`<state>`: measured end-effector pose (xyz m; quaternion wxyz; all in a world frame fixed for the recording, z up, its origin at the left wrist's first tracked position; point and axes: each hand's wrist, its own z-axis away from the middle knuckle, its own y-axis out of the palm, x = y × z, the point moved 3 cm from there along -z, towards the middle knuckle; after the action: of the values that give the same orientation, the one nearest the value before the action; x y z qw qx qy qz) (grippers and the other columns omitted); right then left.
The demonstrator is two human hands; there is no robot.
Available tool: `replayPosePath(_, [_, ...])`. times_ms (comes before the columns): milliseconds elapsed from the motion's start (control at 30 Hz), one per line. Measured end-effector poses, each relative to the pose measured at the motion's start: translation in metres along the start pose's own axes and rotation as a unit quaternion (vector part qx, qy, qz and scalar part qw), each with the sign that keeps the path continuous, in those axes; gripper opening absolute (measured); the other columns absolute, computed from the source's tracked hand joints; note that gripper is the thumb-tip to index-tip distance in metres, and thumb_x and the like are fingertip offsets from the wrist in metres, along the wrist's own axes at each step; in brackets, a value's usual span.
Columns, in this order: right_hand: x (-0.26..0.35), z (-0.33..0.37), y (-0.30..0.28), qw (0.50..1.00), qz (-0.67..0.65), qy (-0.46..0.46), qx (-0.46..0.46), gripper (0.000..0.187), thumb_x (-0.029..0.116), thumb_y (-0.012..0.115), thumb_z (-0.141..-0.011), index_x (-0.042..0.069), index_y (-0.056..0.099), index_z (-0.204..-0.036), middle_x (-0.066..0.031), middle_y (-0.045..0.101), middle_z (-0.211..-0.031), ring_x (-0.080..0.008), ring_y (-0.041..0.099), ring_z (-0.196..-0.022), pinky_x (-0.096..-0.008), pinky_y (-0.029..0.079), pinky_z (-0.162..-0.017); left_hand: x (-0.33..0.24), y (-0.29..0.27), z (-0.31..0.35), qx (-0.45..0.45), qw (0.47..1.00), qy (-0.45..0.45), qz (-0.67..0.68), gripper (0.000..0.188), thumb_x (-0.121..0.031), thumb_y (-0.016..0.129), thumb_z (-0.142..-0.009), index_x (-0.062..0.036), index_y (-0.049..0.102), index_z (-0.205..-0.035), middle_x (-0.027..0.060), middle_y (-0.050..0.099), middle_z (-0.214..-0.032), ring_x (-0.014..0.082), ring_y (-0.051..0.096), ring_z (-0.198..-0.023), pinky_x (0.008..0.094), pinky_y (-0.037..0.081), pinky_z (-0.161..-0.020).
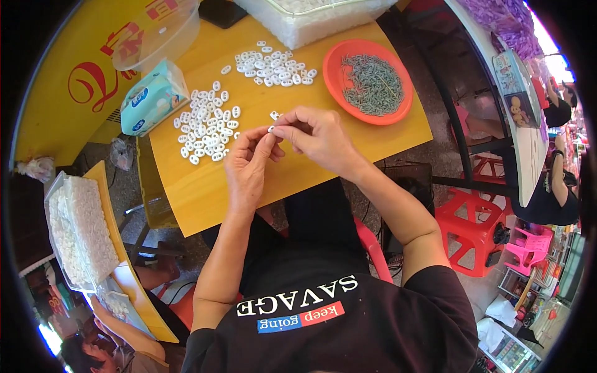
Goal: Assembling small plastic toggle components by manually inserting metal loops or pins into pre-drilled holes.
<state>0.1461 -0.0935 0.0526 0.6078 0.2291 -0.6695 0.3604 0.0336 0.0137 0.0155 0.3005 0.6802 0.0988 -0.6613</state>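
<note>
Over the table's near half, my two hands meet fingertip to fingertip. My left hand (249,163) pinches a small white plastic piece (271,129), mostly covered by the fingers. The thumb and forefinger of my right hand (320,138) are closed at the same spot; what they hold is hidden. Just beyond the fingertips shows another white piece with two holes (275,115). Similar oval two-hole pieces lie in a left pile (205,127) and a far pile (273,65). To the right, a red plate (331,71) holds many grey-green screws (373,87).
On the yellow table (205,208) stand a tissue pack (152,102), a clear tub (158,46) and a large clear bin (298,40) of white pieces. Another bin (84,230) is at left, near a co-worker's arm (127,329). Red stools (469,227) stand at right.
</note>
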Motion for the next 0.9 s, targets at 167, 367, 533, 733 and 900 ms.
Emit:
replayPosePath(167, [0.005, 0.005, -0.008, 0.991, 0.083, -0.102, -0.018, 0.010, 0.007, 0.071, -0.085, 0.000, 0.069, -0.092, -0.0034, 0.063, -0.075, -0.0065, 0.055, -0.061, -0.0228, 0.044, -0.054, 0.009, 0.003, 0.000, -0.001, 0.997, 0.005, 0.071, 0.014, -0.007, 0.059, -0.095, 0.0009, 0.060, -0.107, 0.0071, 0.065, -0.090, 0.0110, 0.061, -0.075, 0.0233, 0.049, -0.069])
replayPosePath(367, [0.007, -0.030, -0.098, 0.918, 0.331, -0.162, -0.147, 0.011, 0.010, 0.069, -0.085, 0.004, 0.070, -0.094, -0.0079, 0.064, -0.085, -0.0186, 0.062, -0.071, -0.0299, 0.048, -0.063, 0.008, -0.009, 0.000, -0.009, 0.997, 0.018, 0.071, 0.011, -0.005, 0.058, -0.095, -0.0009, 0.058, -0.106, 0.0098, 0.066, -0.095, 0.0120, 0.062, -0.074, 0.0233, 0.050, -0.066])
replayPosePath(533, [-0.011, -0.053, -0.127, 0.850, 0.506, -0.086, -0.119, 0.015, 0.021, 0.066, -0.086, 0.008, 0.072, -0.091, -0.0116, 0.065, -0.090, -0.0345, 0.065, -0.079, -0.0432, 0.052, -0.071, 0.009, -0.008, -0.003, -0.003, 0.997, 0.014, 0.077, 0.011, -0.005, 0.058, -0.095, -0.0011, 0.058, -0.106, 0.0094, 0.066, -0.095, 0.0119, 0.062, -0.073, 0.0233, 0.049, -0.065])
replayPosePath(733, [-0.022, -0.062, -0.122, 0.803, 0.587, -0.075, -0.070, 0.016, 0.022, 0.067, -0.085, 0.010, 0.072, -0.094, -0.0088, 0.065, -0.093, -0.0325, 0.065, -0.081, -0.0426, 0.051, -0.071, 0.008, -0.006, -0.001, 0.003, 0.998, 0.014, 0.056, 0.011, -0.004, 0.058, -0.095, -0.0008, 0.059, -0.106, 0.0088, 0.066, -0.094, 0.0113, 0.061, -0.073, 0.0231, 0.049, -0.065])
replayPosePath(900, [-0.021, -0.066, -0.113, 0.766, 0.615, -0.177, -0.062, 0.014, 0.020, 0.067, -0.083, 0.006, 0.068, -0.085, -0.0116, 0.064, -0.085, -0.0314, 0.067, -0.075, -0.0418, 0.055, -0.066, 0.006, -0.006, -0.001, 0.005, 0.999, 0.007, 0.051, 0.011, -0.005, 0.057, -0.096, -0.0006, 0.058, -0.106, 0.0078, 0.066, -0.093, 0.0107, 0.061, -0.073, 0.0229, 0.049, -0.065])
